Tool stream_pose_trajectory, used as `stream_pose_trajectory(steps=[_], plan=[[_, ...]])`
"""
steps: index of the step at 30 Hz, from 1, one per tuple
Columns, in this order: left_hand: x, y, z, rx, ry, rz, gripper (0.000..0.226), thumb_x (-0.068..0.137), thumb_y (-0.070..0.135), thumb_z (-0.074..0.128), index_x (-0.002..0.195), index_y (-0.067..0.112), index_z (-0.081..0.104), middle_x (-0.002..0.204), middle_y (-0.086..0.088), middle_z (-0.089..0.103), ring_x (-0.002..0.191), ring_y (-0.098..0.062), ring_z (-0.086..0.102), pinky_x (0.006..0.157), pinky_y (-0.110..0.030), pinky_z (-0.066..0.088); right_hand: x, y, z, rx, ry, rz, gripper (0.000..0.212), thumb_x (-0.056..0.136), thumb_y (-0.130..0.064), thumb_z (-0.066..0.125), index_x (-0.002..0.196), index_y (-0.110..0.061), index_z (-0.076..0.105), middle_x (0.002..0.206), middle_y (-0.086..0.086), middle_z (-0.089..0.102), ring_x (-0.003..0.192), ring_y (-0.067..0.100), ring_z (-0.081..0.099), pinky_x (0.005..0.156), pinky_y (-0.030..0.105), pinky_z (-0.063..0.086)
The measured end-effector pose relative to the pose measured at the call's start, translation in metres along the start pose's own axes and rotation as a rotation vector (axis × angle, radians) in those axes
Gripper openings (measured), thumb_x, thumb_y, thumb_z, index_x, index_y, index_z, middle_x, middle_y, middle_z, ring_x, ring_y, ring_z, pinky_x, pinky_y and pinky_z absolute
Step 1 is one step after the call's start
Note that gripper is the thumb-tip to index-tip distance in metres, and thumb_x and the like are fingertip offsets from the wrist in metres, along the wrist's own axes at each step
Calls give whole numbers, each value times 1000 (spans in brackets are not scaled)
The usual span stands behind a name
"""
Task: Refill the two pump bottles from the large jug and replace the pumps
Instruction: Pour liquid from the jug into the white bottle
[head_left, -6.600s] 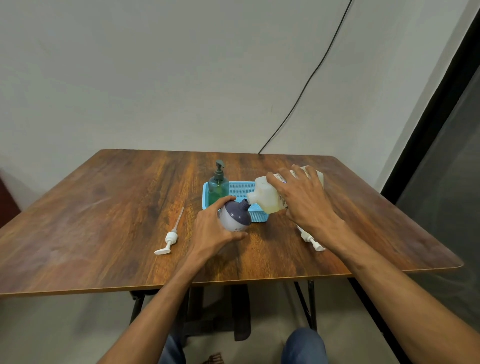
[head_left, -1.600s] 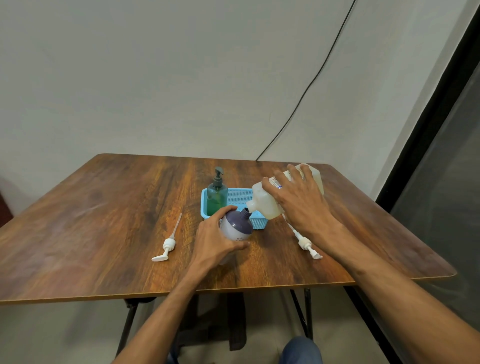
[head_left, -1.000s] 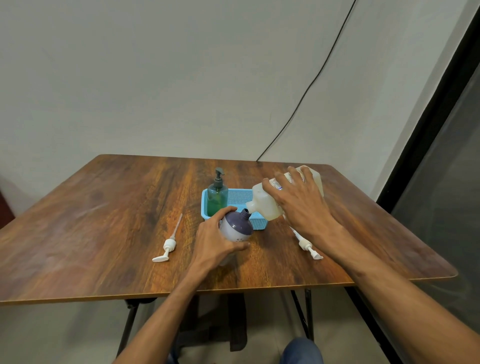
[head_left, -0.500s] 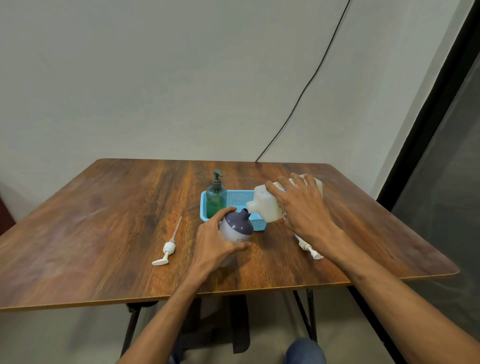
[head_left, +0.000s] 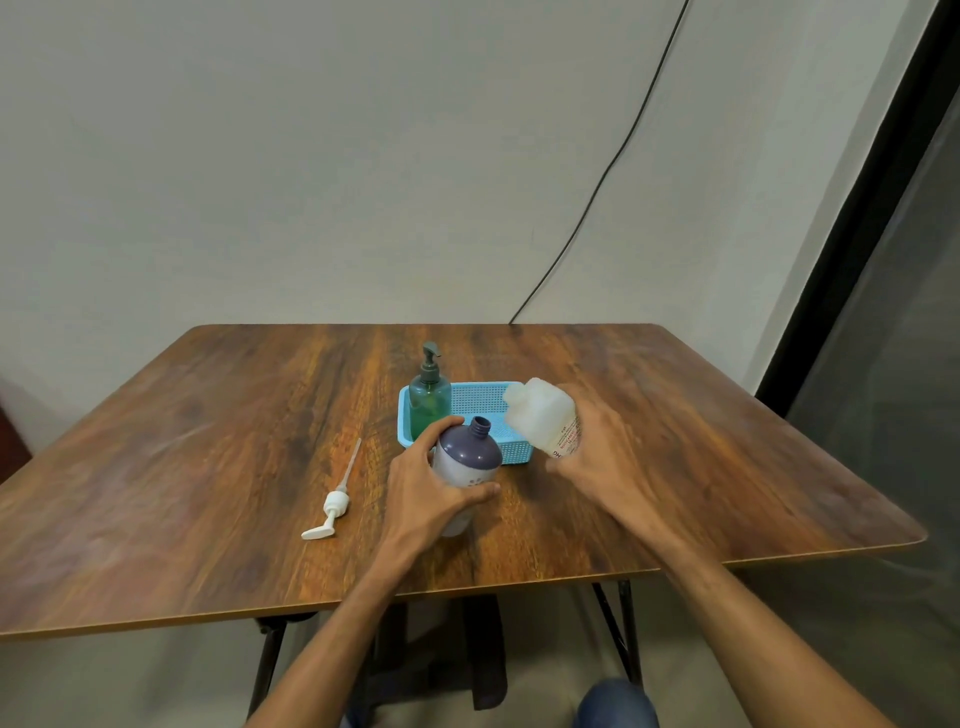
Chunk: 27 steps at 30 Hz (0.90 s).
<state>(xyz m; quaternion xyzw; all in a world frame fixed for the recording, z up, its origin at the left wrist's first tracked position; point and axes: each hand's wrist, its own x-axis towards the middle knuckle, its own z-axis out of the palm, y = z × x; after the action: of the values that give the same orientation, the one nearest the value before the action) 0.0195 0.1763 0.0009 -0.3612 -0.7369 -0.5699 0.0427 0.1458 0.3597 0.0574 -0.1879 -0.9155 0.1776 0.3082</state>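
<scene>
A purple-topped pump bottle (head_left: 466, 457) stands near the table's middle with its neck uncovered, and my left hand (head_left: 428, 493) grips its side. My right hand (head_left: 597, 457) holds the large whitish jug (head_left: 543, 421) tipped nearly upright, its spout up and left, just right of the bottle's neck and clear of it. A green pump bottle (head_left: 429, 400) with its dark pump fitted stands in the blue basket (head_left: 514, 451). One white pump (head_left: 332, 506) lies on the table to the left. A second pump is hidden behind my right hand.
The wooden table (head_left: 208, 441) has its front edge close to me and its right edge beyond my right arm. A black cable (head_left: 597, 182) runs down the wall behind. A dark frame (head_left: 857, 218) stands at the right.
The jug has swung up from pouring at the purple bottle's neck to nearly upright, away from the neck. My left hand still holds the bottle in place.
</scene>
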Motion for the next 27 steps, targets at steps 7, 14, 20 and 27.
stream_pose_trajectory(steps=[7,14,20,27], plan=[[-6,4,1,-63,36,-16,89,48,61,86,125,28,55,122,13,62,110,0,60,89,-19,53,-16,17,37,467,45,313,80,55,-28,95,123,-28,53,113,-9,66,100,11,66,76,37,63],[-12,-1,4,-100,57,-76,91,47,59,85,126,29,52,126,10,60,113,-1,58,92,-21,52,-31,18,55,573,90,381,84,59,-30,96,130,-32,51,118,-13,64,106,8,64,83,32,59],[-13,-9,2,-113,56,-92,90,47,54,88,126,31,51,125,13,60,112,1,58,92,-25,54,-36,17,59,631,107,383,88,61,-20,96,134,-27,47,123,-10,62,110,10,61,86,30,57],[-16,-13,-2,-144,22,-113,91,49,50,91,127,32,48,126,13,58,114,-4,59,94,-38,56,-44,15,60,684,71,377,96,61,-20,96,136,-34,38,123,-19,55,111,2,55,77,13,49]])
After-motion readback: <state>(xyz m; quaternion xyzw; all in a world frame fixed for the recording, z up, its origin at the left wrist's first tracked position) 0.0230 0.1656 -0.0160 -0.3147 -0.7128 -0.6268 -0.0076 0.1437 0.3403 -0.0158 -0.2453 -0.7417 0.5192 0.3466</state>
